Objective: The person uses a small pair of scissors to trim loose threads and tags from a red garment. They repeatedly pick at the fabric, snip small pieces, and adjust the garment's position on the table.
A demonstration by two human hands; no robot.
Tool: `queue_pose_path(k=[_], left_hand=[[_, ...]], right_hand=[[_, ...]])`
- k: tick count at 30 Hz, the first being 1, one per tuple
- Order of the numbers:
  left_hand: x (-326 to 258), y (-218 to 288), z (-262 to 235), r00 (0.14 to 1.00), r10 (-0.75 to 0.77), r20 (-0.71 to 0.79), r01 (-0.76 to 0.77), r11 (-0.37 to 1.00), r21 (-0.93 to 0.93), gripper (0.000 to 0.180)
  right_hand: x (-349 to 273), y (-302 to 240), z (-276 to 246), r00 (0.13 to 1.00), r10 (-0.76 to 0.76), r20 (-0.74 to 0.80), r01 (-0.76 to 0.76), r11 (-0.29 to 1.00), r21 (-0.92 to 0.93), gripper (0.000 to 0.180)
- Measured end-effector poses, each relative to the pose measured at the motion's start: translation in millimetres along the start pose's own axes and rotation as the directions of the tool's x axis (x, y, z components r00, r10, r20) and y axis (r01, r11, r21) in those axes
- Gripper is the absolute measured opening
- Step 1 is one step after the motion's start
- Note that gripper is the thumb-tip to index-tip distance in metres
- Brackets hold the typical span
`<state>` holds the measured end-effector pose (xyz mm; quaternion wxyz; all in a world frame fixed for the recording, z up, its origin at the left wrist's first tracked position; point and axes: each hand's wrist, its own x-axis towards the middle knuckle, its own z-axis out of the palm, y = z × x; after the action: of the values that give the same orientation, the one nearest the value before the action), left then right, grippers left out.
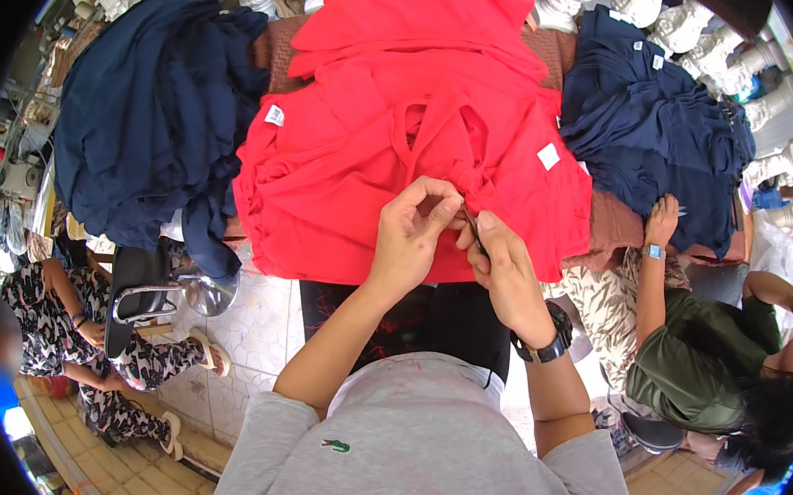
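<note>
A red knit shirt (pixel 335 196) lies spread before me, with a neck opening and small white labels showing. My left hand (pixel 414 232) is closed in a pinch on a bit of the red cloth near its neckline. Close against those fingertips, my right hand (pixel 504 271) grips a slim dark tool that looks like thread snips (pixel 474 228). Its tip meets the cloth at the left fingers; the rest is hidden in my palm. Whether its blades are apart is too small to tell.
More red cloth (pixel 413 10) is heaped beyond. Navy garments lie in a pile (pixel 149 109) at left and another (pixel 640 122) at right, on a brown-covered table (pixel 281 55). A co-worker's hand (pixel 663 221) rests at the right pile. Left are a seated person (pixel 52 301) and a black chair (pixel 131 289).
</note>
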<state>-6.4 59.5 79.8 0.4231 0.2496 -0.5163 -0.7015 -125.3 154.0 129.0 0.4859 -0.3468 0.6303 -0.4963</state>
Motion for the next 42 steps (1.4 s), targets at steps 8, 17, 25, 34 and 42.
queue_pose_path(k=[8, 17, 25, 34, 42], left_hand=[[-1, -10, 4, 0.987, 0.161, -0.003, -0.157, 0.962, 0.225, 0.006], [-2, -3, 9, 0.947, 0.314, 0.07, -0.308, 0.824, 0.476, 0.003], [-2, 2, -16, 0.955, 0.239, 0.174, -0.295, 0.823, 0.486, 0.026], [20, 1, 5, 0.96, 0.11, 0.258, -0.219, 0.867, 0.448, 0.03], [30, 11, 11, 0.974, -0.034, 0.222, -0.06, 0.914, 0.402, 0.023]], right_hand=[[11, 10, 0, 0.996, -0.062, -0.07, 0.052, 0.99, -0.134, 0.053], [22, 21, -7, 0.992, -0.117, -0.051, 0.109, 0.983, -0.146, 0.052], [3, 7, -36, 0.968, -0.22, -0.123, 0.231, 0.97, 0.078, 0.028], [26, 28, -26, 0.83, -0.447, -0.334, 0.401, 0.894, -0.2, 0.026], [34, 28, -25, 0.852, -0.391, -0.349, 0.397, 0.916, -0.055, 0.024]])
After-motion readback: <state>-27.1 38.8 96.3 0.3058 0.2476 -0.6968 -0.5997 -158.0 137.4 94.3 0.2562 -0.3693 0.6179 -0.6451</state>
